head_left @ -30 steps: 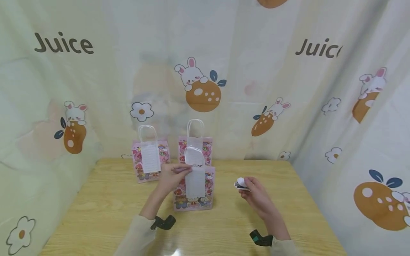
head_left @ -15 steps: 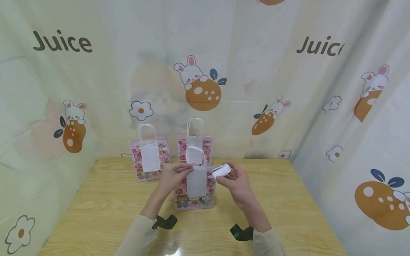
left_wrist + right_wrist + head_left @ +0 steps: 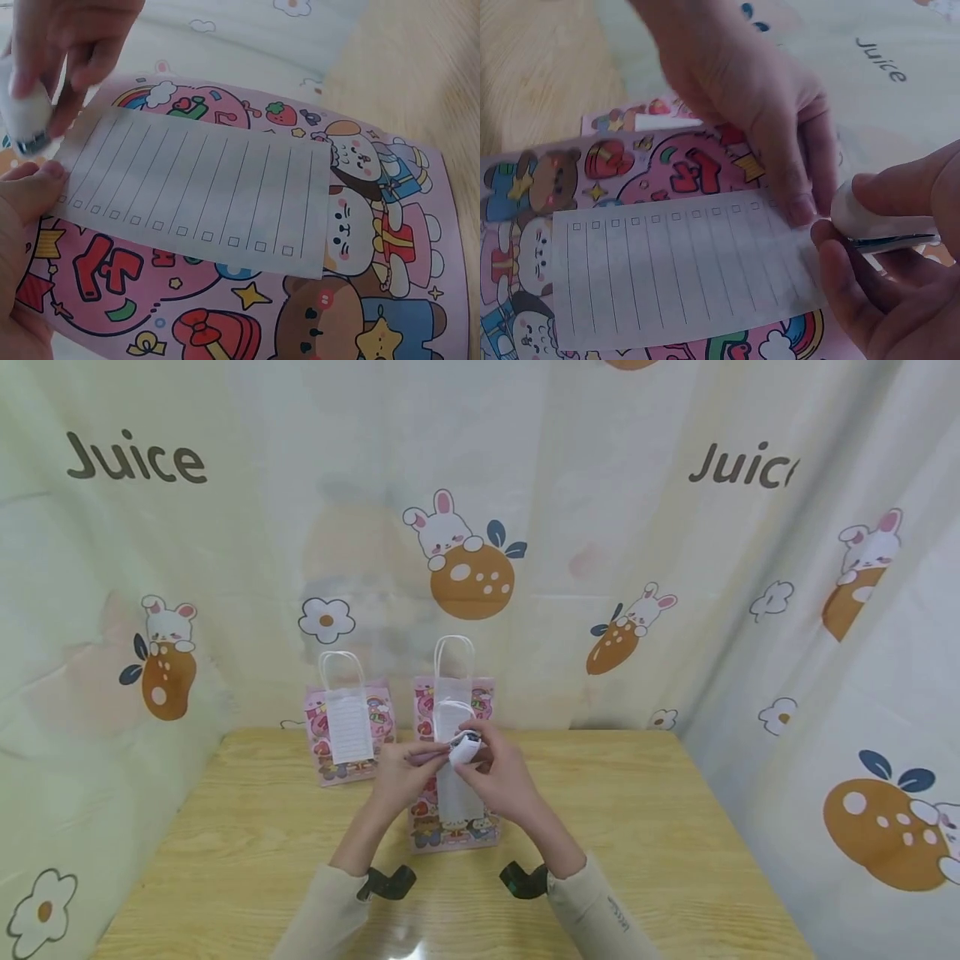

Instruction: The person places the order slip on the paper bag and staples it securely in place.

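Note:
A pink cartoon-print paper gift bag [image 3: 429,832] stands upright at the middle of the table. On its front lies a white checklist slip [image 3: 195,187] with ruled lines and small boxes. My left hand [image 3: 400,777] pinches the slip's top end against the bag's upper edge, thumb in front. Held in my right hand [image 3: 504,781] is a small white stapler [image 3: 877,214], thumb on top and fingers below. Its metal end sits at the top of the slip, close beside my left fingertips. The bag's white rope handle [image 3: 452,705] rises behind my fingers, partly hidden.
Another pink bag [image 3: 384,714] with a slip stands at the back left. A third pink bag [image 3: 425,708] stands directly behind the front one, partly covered. The wooden table [image 3: 622,827] meets a printed curtain [image 3: 555,635] at the back.
My right hand has moved left with the stapler, from the right side of the table up to the bag's top edge. My left hand keeps its pinch on the slip and bag.

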Tool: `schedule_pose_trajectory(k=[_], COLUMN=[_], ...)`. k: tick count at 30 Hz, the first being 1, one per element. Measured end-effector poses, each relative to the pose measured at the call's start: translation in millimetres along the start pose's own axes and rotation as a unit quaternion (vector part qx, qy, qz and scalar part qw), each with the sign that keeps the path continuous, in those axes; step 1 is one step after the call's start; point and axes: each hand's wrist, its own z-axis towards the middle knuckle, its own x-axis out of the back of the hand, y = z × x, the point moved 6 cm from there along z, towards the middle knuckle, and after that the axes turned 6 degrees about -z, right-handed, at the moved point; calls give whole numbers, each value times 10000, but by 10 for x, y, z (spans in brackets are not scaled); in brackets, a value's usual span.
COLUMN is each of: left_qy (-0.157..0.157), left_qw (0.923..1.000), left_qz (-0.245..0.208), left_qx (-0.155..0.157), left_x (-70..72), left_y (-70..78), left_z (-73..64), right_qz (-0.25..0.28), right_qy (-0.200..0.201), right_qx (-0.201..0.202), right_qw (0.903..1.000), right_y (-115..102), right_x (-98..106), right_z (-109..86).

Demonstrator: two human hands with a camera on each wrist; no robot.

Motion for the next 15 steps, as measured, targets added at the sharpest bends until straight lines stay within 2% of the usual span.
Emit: schedule_pose_trajectory(k=[4,7,12,15], left_qy=[34,14,-4,-39], left_qw=[9999,9996,9992,9992], left_qz=[-73,-149,-185,-230], left_qx=[-147,-257,-358,-322], left_x=[14,14,10,8], left_y=[-3,-3,5,7], left_z=[-4,-9,-14,-14], right_qz=[-723,-1212,-2203,-2333], right_qy=[-8,-211,-895,-1225], right_qx=[64,19,70,130], right_qw=[9974,9924,9713,9646], right_y=[-2,-8,-10,1], right_x=[-45,-62,-98,-121], right_z=[72,99,122,126])
